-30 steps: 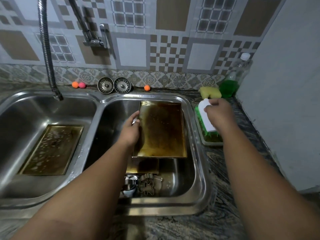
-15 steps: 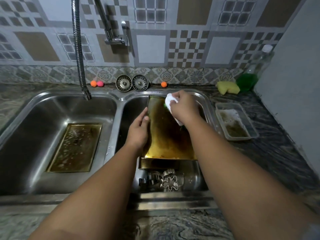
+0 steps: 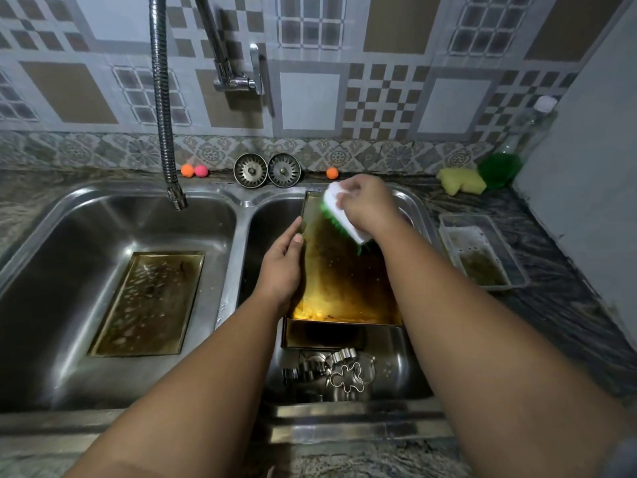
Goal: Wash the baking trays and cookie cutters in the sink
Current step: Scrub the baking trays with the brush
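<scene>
Baking tray (image 3: 344, 281): tilted in sink's (image 3: 241, 201) right basin, edge gripped by left hand (image 3: 281, 267). Scrub brush (image 3: 339, 215): clasped in right hand (image 3: 368, 205), bristles on tray. Step judged: scrubbing; firm strokes toward sink front called for.

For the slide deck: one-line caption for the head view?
Right hand holds a green-bristled brush on the stained baking tray; left hand grips its left edge.

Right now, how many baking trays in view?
3. Left-basin tray lying flat; tilted tray in the right basin, gripped by the left hand, under the right hand's brush; lower tray beneath it, only its near end showing. More may be hidden.
</scene>
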